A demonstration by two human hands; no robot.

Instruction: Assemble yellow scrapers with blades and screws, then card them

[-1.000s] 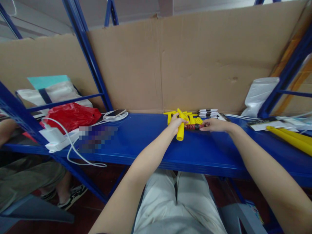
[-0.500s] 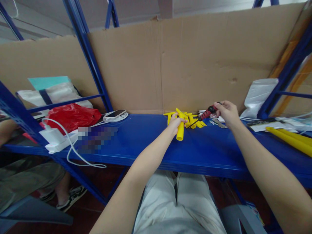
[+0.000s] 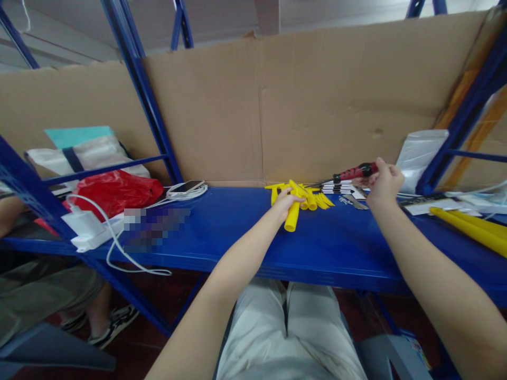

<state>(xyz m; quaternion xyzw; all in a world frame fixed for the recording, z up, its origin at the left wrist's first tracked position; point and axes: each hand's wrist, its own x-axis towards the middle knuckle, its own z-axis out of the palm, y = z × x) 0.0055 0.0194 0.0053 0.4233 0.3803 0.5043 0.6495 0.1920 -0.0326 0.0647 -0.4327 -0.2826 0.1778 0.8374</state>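
Observation:
My left hand (image 3: 284, 205) is closed round a yellow plastic tube piece (image 3: 292, 218), its round open end pointing toward me. A red and black screwdriver (image 3: 354, 172) is pinched at the end of its handle by my right hand (image 3: 383, 183). The screwdriver lies nearly level, and its thin shaft points left toward the yellow piece; I cannot tell whether the tip touches anything. More yellow tube pieces (image 3: 311, 201) and thin yellow parts (image 3: 325, 200) lie just behind and right of my left hand on the blue shelf (image 3: 237, 232).
White paper strips (image 3: 338, 187) and a metal piece (image 3: 356, 202) lie at the back. Long yellow tubes (image 3: 471, 227) rest at right. On the left are a phone (image 3: 189, 187) with coiled cable, a red bag (image 3: 119, 189) and a white power strip (image 3: 89, 240). A cardboard wall (image 3: 317, 105) closes the back.
My right hand has moved right and slightly lower, drawing the screwdriver away from the yellow piece and tipping it closer to level. My left hand stays on the yellow piece.

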